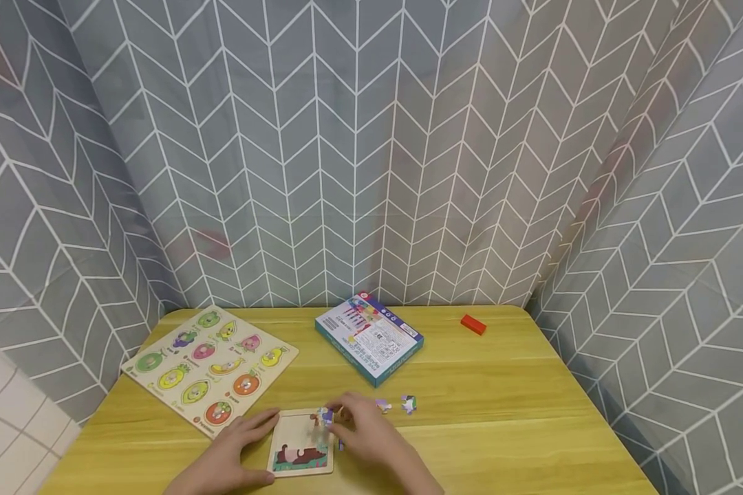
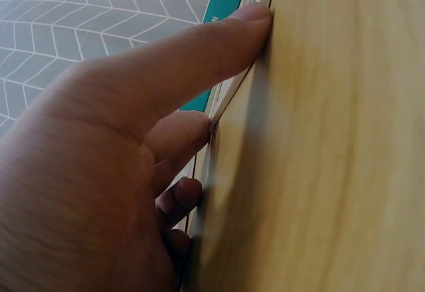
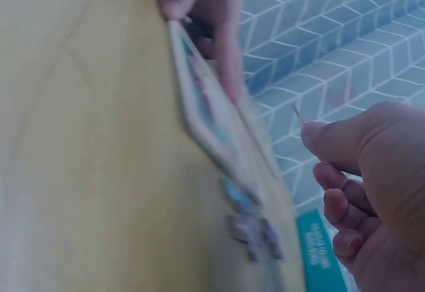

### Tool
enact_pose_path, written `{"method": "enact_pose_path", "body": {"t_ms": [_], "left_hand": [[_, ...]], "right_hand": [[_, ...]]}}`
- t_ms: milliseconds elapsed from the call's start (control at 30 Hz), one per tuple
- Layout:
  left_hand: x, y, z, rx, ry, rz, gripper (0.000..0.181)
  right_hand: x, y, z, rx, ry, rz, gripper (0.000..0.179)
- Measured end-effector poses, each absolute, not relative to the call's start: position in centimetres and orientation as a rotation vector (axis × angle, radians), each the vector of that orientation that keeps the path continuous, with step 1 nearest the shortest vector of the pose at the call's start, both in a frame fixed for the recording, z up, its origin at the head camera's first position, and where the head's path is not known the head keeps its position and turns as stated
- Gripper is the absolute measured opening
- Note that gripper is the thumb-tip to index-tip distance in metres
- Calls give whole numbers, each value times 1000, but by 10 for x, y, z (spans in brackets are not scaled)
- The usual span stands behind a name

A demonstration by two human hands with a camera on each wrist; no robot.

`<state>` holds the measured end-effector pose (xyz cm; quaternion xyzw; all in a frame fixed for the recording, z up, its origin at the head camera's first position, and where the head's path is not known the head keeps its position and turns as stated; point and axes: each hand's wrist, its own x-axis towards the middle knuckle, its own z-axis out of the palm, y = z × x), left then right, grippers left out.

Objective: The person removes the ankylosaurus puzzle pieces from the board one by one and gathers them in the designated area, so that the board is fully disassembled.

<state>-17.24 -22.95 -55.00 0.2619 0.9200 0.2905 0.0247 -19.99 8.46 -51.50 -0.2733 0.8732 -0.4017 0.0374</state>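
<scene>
A small wooden jigsaw tray [image 1: 276,440] lies on the table, with pink, brown and green pieces filling its lower part. My left hand [image 1: 232,447] steadies its left side, thumb at the lower corner and index finger at the upper one. In the left wrist view, the thumb [image 2: 199,56] lies stretched along the tray's edge. Over the tray's upper right part, my right hand [image 1: 368,426] pinches a purple-and-white jigsaw piece [image 1: 325,416]. The right wrist view shows that piece edge-on [image 3: 298,114] between thumb and fingers, raised off the tray.
Loose jigsaw pieces [image 1: 408,404] lie right of the right hand, and others [image 3: 252,229] sit beside the tray. A fruit peg board [image 1: 161,385] is at the left. A puzzle box [image 1: 371,337] stands behind, a red block [image 1: 473,324] farther right. Patterned curtains [image 1: 359,172] enclose the table.
</scene>
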Motion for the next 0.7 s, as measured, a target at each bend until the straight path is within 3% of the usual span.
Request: {"method": "enact_pose_path", "body": {"t_ms": [367, 700], "left_hand": [[-172, -230, -549, 803, 2833, 884, 92], [-174, -230, -552, 788, 2830, 911, 93]], "right_hand": [[-218, 113, -485, -879, 2826, -1286, 27], [-213, 143, -490, -804, 2839, -1314, 25]]}}
